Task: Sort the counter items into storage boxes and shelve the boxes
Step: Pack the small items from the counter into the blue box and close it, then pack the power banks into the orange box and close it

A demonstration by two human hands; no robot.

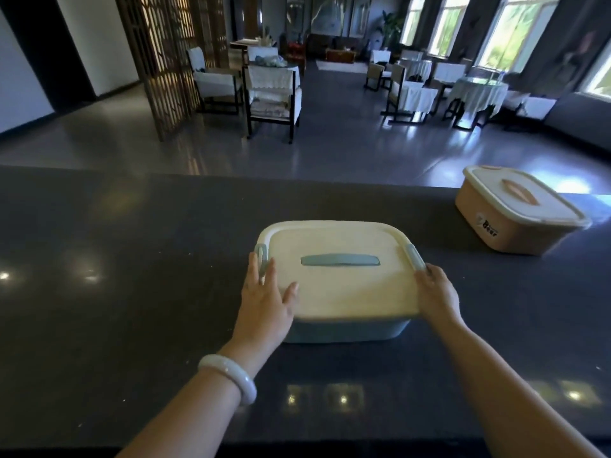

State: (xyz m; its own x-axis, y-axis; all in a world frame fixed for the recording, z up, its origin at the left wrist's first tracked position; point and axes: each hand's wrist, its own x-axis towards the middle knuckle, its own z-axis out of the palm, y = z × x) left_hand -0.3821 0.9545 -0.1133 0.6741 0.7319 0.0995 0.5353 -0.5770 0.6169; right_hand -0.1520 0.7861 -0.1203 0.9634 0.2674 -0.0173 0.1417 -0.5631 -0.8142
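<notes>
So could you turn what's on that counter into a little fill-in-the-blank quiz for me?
1. The number of lidded storage boxes on the dark counter is ____.
2. The blue box has a cream lid with a handle coloured ____.
3. The pink box stands to the ____ of the blue box.
4. The white bracelet is on the ____ wrist.

Missing words: two; blue; right; left

Both hands flank the blue box (337,285) near the counter's (132,292) front edge: left hand (264,305) flat on its lid, right hand (436,295) at its side. A pink box (515,213) sits by the far right edge.
</notes>
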